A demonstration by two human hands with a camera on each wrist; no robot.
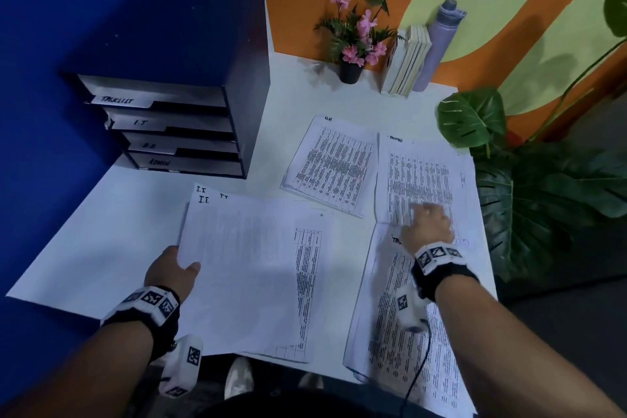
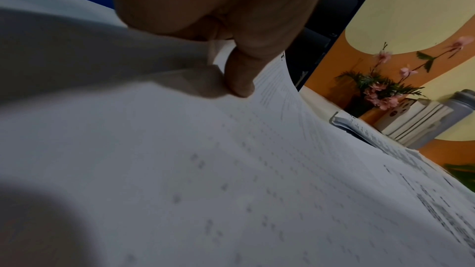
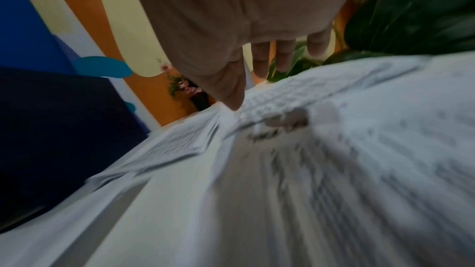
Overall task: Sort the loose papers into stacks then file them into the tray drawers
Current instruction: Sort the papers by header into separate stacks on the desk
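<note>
Four paper stacks lie on the white table (image 1: 101, 231). My left hand (image 1: 174, 268) pinches the left edge of the I.T. stack (image 1: 251, 268), thumb (image 2: 240, 80) on top and fingers beneath the lifted sheets (image 2: 231, 170). My right hand (image 1: 428, 226) hovers with straight fingers (image 3: 260, 60) over the seam between the ADMIN stack (image 1: 420, 176) and the tasklist stack (image 1: 407, 316); it holds nothing. The H.R. stack (image 1: 334, 163) lies beyond. The dark blue drawer unit (image 1: 169, 85) stands at the back left, its trays labelled TASKLIST, I.T, H.R and ADMIN.
A pot of pink flowers (image 1: 356, 41), upright books (image 1: 407, 59) and a grey bottle (image 1: 439, 41) stand against the orange wall. A large leafy plant (image 1: 543, 187) crowds the table's right edge. Bare table shows to the left of the I.T. stack.
</note>
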